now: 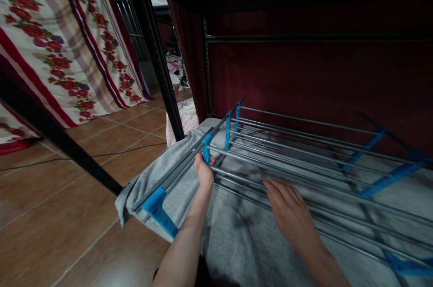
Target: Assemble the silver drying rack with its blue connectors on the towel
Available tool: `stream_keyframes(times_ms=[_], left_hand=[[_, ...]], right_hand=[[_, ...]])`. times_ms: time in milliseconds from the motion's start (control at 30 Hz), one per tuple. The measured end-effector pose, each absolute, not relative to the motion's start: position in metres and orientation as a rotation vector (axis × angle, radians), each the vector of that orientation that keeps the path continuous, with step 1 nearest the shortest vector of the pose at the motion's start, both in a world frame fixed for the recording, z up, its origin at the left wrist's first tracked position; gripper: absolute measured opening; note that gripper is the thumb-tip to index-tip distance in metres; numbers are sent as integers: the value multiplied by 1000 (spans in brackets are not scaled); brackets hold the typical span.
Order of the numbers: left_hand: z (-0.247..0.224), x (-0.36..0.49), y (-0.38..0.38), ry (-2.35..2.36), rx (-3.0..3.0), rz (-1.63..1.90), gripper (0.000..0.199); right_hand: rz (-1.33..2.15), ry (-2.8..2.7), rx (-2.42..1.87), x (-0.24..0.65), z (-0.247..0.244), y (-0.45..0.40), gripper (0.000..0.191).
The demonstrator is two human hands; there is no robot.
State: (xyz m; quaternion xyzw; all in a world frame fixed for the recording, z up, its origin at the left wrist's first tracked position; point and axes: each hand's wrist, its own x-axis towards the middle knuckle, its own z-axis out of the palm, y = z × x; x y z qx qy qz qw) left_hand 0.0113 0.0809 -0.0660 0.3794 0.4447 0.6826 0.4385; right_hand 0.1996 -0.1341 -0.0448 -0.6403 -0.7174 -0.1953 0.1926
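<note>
Bare forearms (pixel 184 244) reach in from the bottom edge, nearest the camera, toward a rack (pixel 228 131) that lies on grey cloth (pixel 237 242), inside a black frame (pixel 164 66). Long, thin rods (pixel 304 119) make up most of the rack; they are smooth, round and silvery, with a dull shine, and run roughly side by side from its left end toward the right edge of the view. Bright blue plastic brackets join them at both ends, some standing nearly upright on the left, others slanting on the right, where they look blurred. Dark grey bars (pixel 174 169) run crosswise through the left-hand brackets, and the blue bracket closest to the camera on that side (pixel 158 210) is broad and angled, near the cloth's edge. The left hand (pixel 204 170) pinches a narrow blue bracket (pixel 206 149) at the left end, thumb on one side and fingers on the other. The right hand (pixel 292 212) is over the rods near the middle, its fingers stretched out and pressed together, slightly blurred; whether it touches a rod I cannot tell. Dark red fabric (pixel 304 70) hangs behind the rack, while a flowered curtain (pixel 67 52) hangs to the left over brown floor tiles (pixel 111 147).
</note>
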Motion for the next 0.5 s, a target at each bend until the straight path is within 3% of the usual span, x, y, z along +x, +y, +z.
stream_keyframes(times_ms=[233, 500], left_hand=[[-59, 15, 80, 994, 813, 1712, 63], [-55, 15, 80, 913, 694, 1683, 63]], right_hand=[[-282, -2176, -1907, 84, -4, -37, 40], [-213, -2319, -1908, 73, -2, -12, 44]])
